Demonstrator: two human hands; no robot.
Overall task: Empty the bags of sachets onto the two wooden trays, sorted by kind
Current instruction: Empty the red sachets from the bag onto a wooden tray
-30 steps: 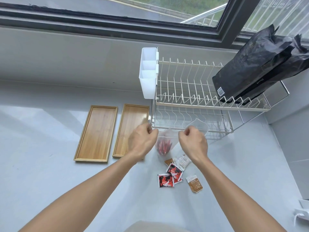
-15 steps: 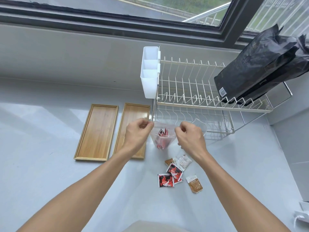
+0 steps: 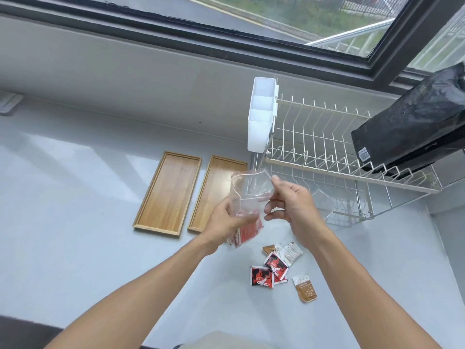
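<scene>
The left hand grips the clear plastic bag of red sachets low; the right hand pinches its top, likely to tip it out

A pale grey countertop carries two wooden trays side by side at ten o'clock from centre. A white wire dish rack stands at two o'clock. Loose sachets, red-black, brown and white, lie clustered at five o'clock.
</scene>
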